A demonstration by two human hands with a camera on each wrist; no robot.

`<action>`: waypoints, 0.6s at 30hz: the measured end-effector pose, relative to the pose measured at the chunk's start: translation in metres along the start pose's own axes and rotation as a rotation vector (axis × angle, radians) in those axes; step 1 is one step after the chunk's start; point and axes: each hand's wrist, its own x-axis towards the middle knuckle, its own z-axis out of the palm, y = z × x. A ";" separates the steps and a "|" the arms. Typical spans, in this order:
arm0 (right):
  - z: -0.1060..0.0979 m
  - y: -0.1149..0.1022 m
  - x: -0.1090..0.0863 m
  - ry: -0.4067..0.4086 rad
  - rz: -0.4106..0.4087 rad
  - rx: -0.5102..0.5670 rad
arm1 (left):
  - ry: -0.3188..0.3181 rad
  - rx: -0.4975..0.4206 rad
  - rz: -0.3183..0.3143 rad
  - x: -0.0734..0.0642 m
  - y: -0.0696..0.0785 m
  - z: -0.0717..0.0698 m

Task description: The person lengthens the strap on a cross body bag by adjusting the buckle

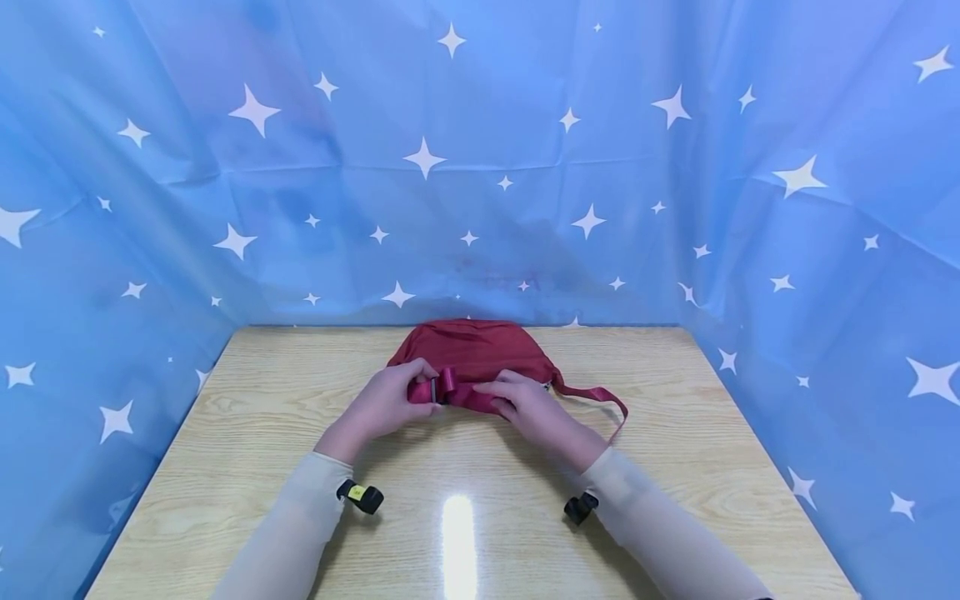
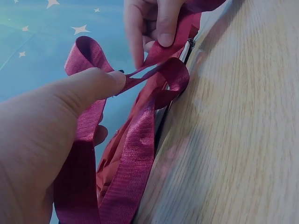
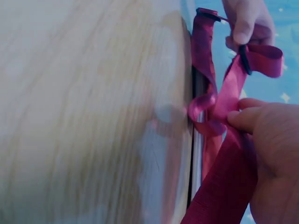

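Note:
A dark red bag (image 1: 472,346) lies at the back of the wooden table, its strap looped along the front. My left hand (image 1: 388,398) pinches the strap (image 2: 128,163) between thumb and fingers, beside a black slider buckle (image 3: 245,59). Loops of webbing stand up around that buckle. With thumb and fingertips, my right hand (image 1: 538,410) pinches a flat stretch of the same strap (image 3: 224,182) a short way to the right. In the left wrist view, a zipper runs along the bag's edge, partly hidden by the webbing.
A thin red strap end (image 1: 600,393) curves out on the table to the bag's right. Behind and at both sides of the table (image 1: 285,392) hangs a blue cloth (image 1: 360,192) with white stars. Light glares off the tabletop near the front.

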 end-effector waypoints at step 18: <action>-0.011 0.025 -0.023 -0.065 0.111 -0.085 | 0.027 -0.017 0.013 -0.001 -0.002 -0.003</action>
